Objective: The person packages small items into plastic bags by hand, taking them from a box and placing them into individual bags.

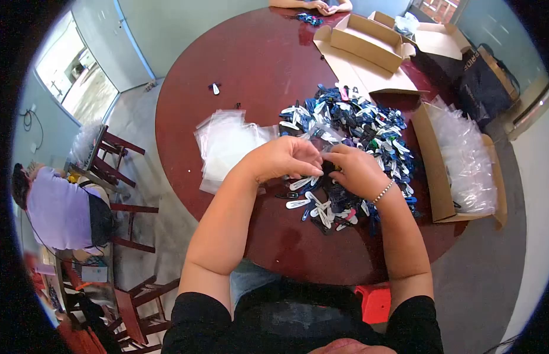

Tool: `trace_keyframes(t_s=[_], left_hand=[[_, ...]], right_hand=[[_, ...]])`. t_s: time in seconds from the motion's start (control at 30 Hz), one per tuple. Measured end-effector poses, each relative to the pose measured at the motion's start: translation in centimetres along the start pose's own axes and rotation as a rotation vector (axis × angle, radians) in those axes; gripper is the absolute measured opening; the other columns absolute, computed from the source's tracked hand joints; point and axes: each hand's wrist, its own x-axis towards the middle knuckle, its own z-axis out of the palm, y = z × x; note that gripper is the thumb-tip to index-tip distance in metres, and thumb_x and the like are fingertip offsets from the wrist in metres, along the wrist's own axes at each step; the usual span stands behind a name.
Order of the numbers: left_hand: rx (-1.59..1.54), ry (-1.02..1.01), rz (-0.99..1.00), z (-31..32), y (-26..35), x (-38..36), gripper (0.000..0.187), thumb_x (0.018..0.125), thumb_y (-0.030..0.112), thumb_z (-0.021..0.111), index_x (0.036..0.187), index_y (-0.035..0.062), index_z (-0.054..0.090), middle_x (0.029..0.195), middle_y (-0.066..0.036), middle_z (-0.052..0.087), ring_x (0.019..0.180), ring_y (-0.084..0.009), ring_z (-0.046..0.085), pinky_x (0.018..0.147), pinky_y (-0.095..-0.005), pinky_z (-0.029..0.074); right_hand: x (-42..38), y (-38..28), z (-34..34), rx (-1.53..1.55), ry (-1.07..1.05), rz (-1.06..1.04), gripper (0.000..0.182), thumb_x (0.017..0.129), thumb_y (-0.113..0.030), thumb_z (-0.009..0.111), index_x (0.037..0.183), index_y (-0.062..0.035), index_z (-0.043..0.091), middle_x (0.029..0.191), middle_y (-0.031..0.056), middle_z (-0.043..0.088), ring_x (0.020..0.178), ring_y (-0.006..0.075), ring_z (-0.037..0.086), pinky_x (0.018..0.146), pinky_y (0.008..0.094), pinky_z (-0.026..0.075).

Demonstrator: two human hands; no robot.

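Observation:
Both my hands are close together over the near left side of a big pile of snap hair clips (386,127), which are mostly blue, black and white. My left hand (286,158) has its fingers curled at the edge of a small clear plastic bag (326,134). From the right, my right hand (360,171) pinches at the same bag, thumb and fingers bent; a bracelet circles its wrist. What lies between the fingertips is dark and too small to make out. Left of my hands lies a stack of flat clear bags (227,147).
An open carton (434,165) of filled plastic bags stands at the right, with empty cardboard trays (369,44) at the back right. Few clips (215,88) lie at the upper left. Across the round table (186,118) rest another person's hands (324,7). A seated person (65,206) is at far left.

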Motion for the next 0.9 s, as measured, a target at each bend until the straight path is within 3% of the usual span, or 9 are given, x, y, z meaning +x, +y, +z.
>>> trace_keyframes(t_s=[0.17,0.27,0.43,0.47,0.53,0.57,0.67,0.77,0.9], left_hand=[[0.02,0.135,-0.018,-0.1,-0.3,0.1,0.029,0.079,0.012,0.074,0.105,0.0039,0.065,0.098,-0.003,0.068,0.085,-0.0079,0.061,0.072,-0.0214,0.047],[-0.06,0.193,0.057,-0.2,-0.4,0.2,0.031,0.077,0.015,0.077,0.101,-0.0003,0.065,0.098,-0.005,0.068,0.086,-0.011,0.063,0.071,-0.0232,0.048],[-0.035,0.281,0.116,-0.1,-0.6,0.5,0.032,0.077,0.014,0.078,0.101,-0.0027,0.064,0.097,-0.007,0.068,0.086,-0.0114,0.063,0.073,-0.0246,0.049],[-0.041,0.284,0.131,-0.1,-0.7,0.5,0.034,0.077,0.015,0.078,0.101,-0.0037,0.064,0.096,-0.008,0.068,0.087,-0.0123,0.063,0.075,-0.0254,0.05],[-0.025,0.291,0.164,-0.1,-1.0,0.7,0.034,0.077,0.013,0.077,0.104,-0.0019,0.064,0.099,-0.007,0.068,0.089,-0.0127,0.063,0.078,-0.0256,0.05],[-0.006,0.297,0.196,0.0,-0.9,0.6,0.034,0.078,0.012,0.077,0.107,-0.0001,0.064,0.101,-0.006,0.068,0.091,-0.0131,0.064,0.082,-0.0258,0.05],[0.281,0.382,0.217,0.4,0.0,0.5,0.036,0.076,0.016,0.078,0.106,-0.0006,0.065,0.101,-0.007,0.068,0.091,-0.0146,0.064,0.084,-0.0279,0.05],[0.409,0.418,0.303,0.7,0.2,0.3,0.033,0.075,0.019,0.078,0.102,0.0023,0.067,0.094,-0.006,0.068,0.089,-0.0138,0.063,0.08,-0.0292,0.051],[0.47,0.423,0.322,1.3,-0.2,0.5,0.032,0.074,0.019,0.079,0.1,0.0048,0.067,0.09,-0.004,0.067,0.084,-0.0136,0.063,0.074,-0.029,0.051]], right_hand=[[-0.3,0.2,-0.1,-0.045,0.045,0.046,0.031,0.074,-0.011,0.071,0.104,-0.0059,0.065,0.104,0.0118,0.061,0.091,0.0316,0.062,0.079,0.0392,0.051],[-0.2,0.8,0.1,0.0,0.059,0.055,0.023,0.075,-0.011,0.067,0.097,-0.0042,0.066,0.094,0.0137,0.062,0.091,0.0326,0.062,0.081,0.0403,0.051],[-0.1,1.7,0.5,0.127,0.25,0.103,0.018,0.073,-0.011,0.068,0.089,-0.0029,0.067,0.089,0.0148,0.064,0.084,0.0339,0.062,0.076,0.0407,0.051],[0.0,1.8,0.5,0.186,0.303,0.14,0.017,0.074,-0.01,0.069,0.09,-0.0026,0.07,0.085,0.0107,0.067,0.075,0.0226,0.065,0.07,0.0323,0.052],[0.1,2.0,-0.3,0.481,0.26,0.299,0.018,0.078,-0.011,0.069,0.092,-0.0009,0.07,0.083,0.009,0.069,0.071,0.0144,0.063,0.067,0.0279,0.051],[0.1,2.3,-0.7,0.461,0.295,0.298,0.018,0.081,-0.011,0.068,0.095,0.0008,0.07,0.083,0.0058,0.069,0.072,0.0093,0.06,0.067,0.0248,0.049],[0.0,2.4,-1.4,0.826,0.406,0.319,0.017,0.085,-0.012,0.068,0.096,0.0005,0.07,0.081,0.0011,0.068,0.073,0.0057,0.059,0.063,0.0209,0.047],[-0.2,0.5,-2.3,0.954,0.541,0.185,0.015,0.084,-0.006,0.07,0.097,0.0004,0.068,0.085,0.0017,0.067,0.074,0.0056,0.06,0.066,0.0195,0.049],[-0.5,-2.7,-2.3,0.933,0.544,0.159,0.017,0.08,0.005,0.071,0.096,0.0008,0.065,0.094,0.0027,0.065,0.08,0.0068,0.06,0.073,0.019,0.05]])
